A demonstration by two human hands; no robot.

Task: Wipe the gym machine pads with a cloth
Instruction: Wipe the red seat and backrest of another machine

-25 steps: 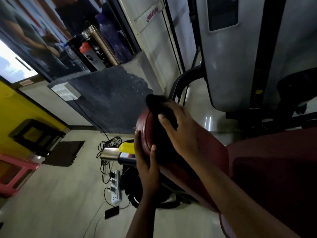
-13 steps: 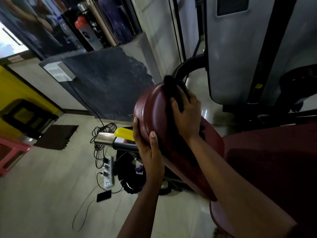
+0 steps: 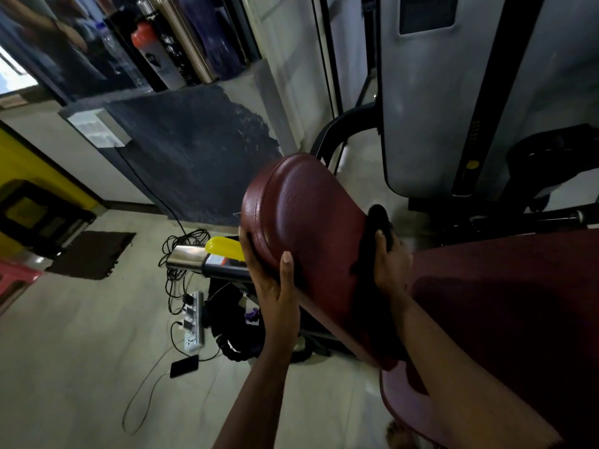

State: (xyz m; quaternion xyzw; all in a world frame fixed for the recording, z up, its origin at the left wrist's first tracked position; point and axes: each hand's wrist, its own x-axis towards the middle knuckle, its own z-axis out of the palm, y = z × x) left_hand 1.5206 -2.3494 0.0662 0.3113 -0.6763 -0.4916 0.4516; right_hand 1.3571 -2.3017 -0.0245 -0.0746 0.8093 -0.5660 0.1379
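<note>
Far to the left of the pad (image 3: 308, 222), a dark mat (image 3: 90, 254) lies on the floor. Closer to the pad, still on its left and lower, you see a power strip (image 3: 193, 322) with plugs in it, and a phone (image 3: 183, 367) lies on the floor just below the strip. A yellow handle (image 3: 223, 247) sticks out just beside the pad's left edge. Your left hand (image 3: 275, 296) grips the pad at its lower left edge: the thumb lies on the red face and the fingers are curled round the rim to the back. The pad itself is tilted, with its rounded end pointing up and away from you. On the right side of the pad your right hand (image 3: 390, 264) holds a dark cloth (image 3: 372, 241) and presses it against the red surface; the thumb is over the cloth, and the other fingers are hidden behind it. To the right of the pad, the red seat (image 3: 502, 303) begins. Above the pad and to the right stands the grey machine cover (image 3: 421, 108).
</note>
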